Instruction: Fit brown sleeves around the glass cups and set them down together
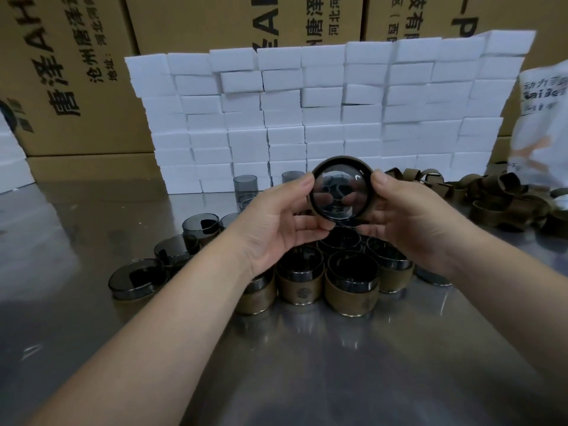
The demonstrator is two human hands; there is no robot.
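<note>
Held cup: a smoky round glass cup, tipped on its side with one round end facing the camera, held in the air above the finished group.
Sleeve: a matte brown band sleeve encircles the cup wall.
Left hand: grips the cup's left side, thumb above, fingers beneath.
Right hand: grips the opposite side likewise.
Step (judged): seating the sleeve. Press evenly on both sides so the band sits square, then check its edge all round.
Set-down point: upright sleeved cups, clustered and touching on the reflective steel table.
Stock: bare grey glass cups at left, loose brown sleeve rings at right.
Handling: the glass is glossy and likely slippery, while the band looks to offer better grip.
</note>
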